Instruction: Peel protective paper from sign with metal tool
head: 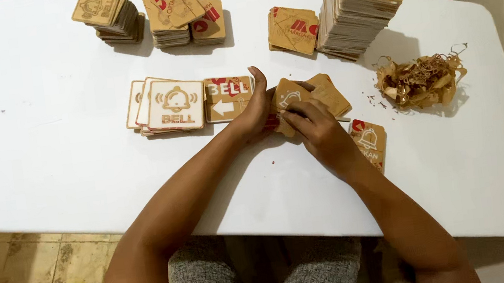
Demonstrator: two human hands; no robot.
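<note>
Nearest, both hands meet on one square wooden tile (288, 96) with a bell outline: the left hand (253, 110) clamps its left edge, and the right hand (317, 126) pinches at its face. It looks wise to keep the tile braced against the white surface (65, 169). Left of the tile lie finished bell tiles (175, 105); right of it, a heap of shavings (422, 80); beyond it, a tall tile stack (362, 2).

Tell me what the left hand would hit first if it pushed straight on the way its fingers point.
The left hand points away from the person, toward the table's far edge. It would probably first meet the square wooden plaque with a white arrow lying just beyond its fingers, though depth is unclear.
</note>
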